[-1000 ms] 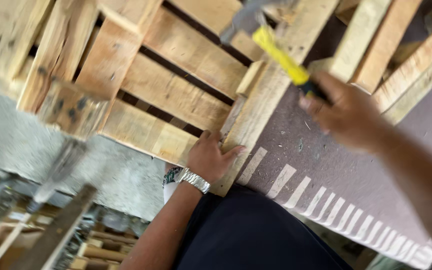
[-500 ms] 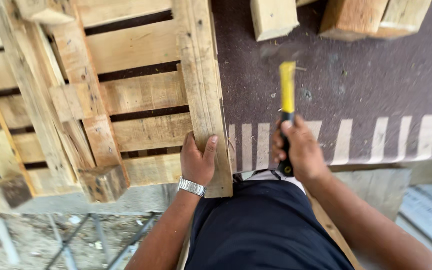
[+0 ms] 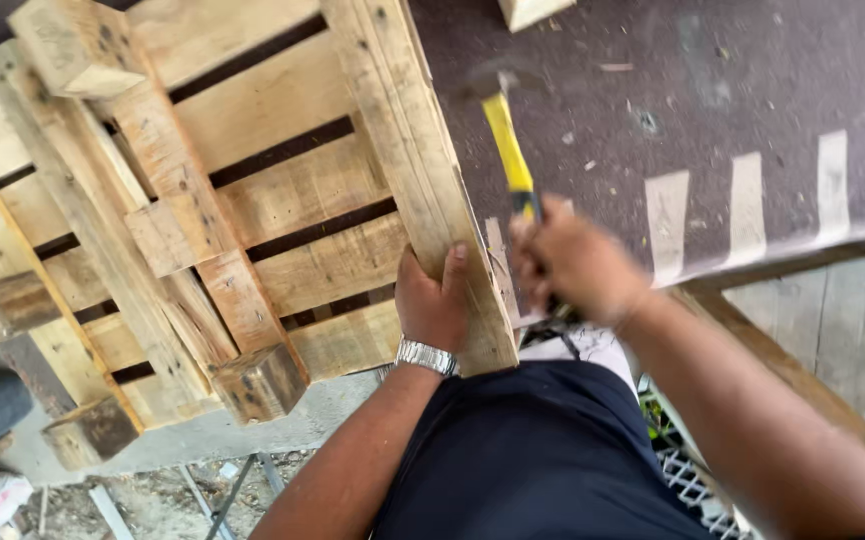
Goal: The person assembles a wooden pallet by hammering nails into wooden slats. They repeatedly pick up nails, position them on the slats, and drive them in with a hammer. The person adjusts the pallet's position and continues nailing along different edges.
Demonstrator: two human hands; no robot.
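A worn wooden pallet [image 3: 253, 200] lies bottom side up on a dark mat, its blocks and runners facing me. My left hand [image 3: 435, 300], with a metal watch on the wrist, grips the near end of the pallet's right-hand edge board [image 3: 413, 130]. My right hand [image 3: 573, 262] is shut on the black grip of a hammer with a yellow handle [image 3: 508, 145]. The blurred hammer head [image 3: 483, 82] is over the mat just right of that edge board, at about its middle.
The dark mat [image 3: 713, 90] with pale stripes [image 3: 753, 200] spreads to the right. A wooden block [image 3: 533, 10] sits at the top edge. Grey boards [image 3: 833, 320] lie at the right, concrete and metal rods [image 3: 203, 480] below the pallet. My dark trousers [image 3: 533, 460] fill the bottom.
The view has swung and closed in on the pallet. My right hand and the hammer have shifted left, toward the edge board. My left hand keeps its grip on the board.
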